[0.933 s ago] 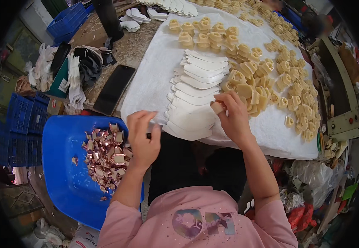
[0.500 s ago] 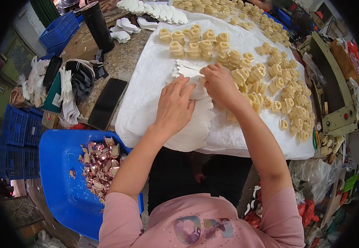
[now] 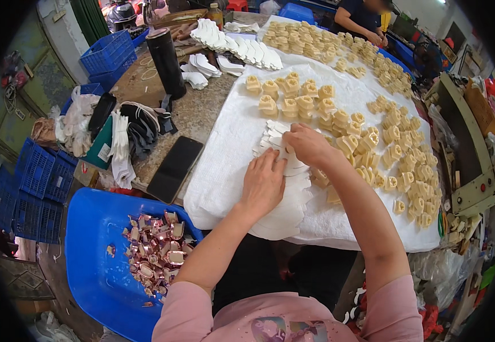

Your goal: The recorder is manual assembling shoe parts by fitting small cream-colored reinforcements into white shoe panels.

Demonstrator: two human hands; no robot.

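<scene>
A fan of overlapping white cut-out pieces with wavy edges lies on the white cloth in front of me. My left hand rests on these pieces with its fingers stretched out over them. Just beyond it, to the right, my right hand has its fingers curled and pinched at the edge of the upper pieces; the fingertips are partly hidden. Close to the right hand, several cream-coloured moulded pieces with hollow tops stand in loose rows on the cloth.
A blue tub at the lower left holds shiny pink metallic parts. Left of the cloth lie a black phone and an upright dark cylinder. More white pieces sit farther back. A co-worker is at the far side.
My view has tilted up, so the scene sits lower and farther right, and a co-worker now shows at the far side. Both hands stay at the white pieces with little visible change.
</scene>
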